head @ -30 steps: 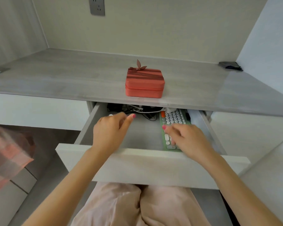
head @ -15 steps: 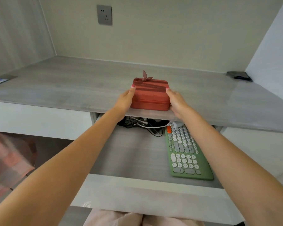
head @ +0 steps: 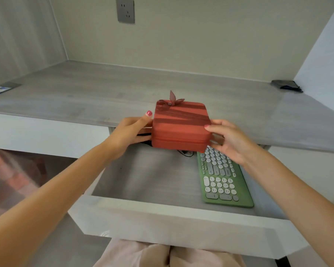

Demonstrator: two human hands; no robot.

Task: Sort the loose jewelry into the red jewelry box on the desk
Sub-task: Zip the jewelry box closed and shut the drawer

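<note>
Now red jewelry box [head: 179,128] held between left hand [head: 127,135], right hand [head: 229,140].

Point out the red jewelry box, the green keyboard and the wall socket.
red jewelry box [head: 178,134]: head view, middle of its front wall.
green keyboard [head: 223,180]: head view, on the keys mid-board.
wall socket [head: 125,10]: head view, centre of the grey faceplate.

Grey wood-grain desk [head: 108,93] runs wall to wall, with a patterned card [head: 0,89] lying flat at its far left edge and a dark pouch [head: 285,85] tucked into the far right corner. Below it the drawer [head: 177,218] stands pulled out, a green keyboard [head: 223,180] lying lengthwise along its right side and dark cables [head: 185,152] at the back.
</note>
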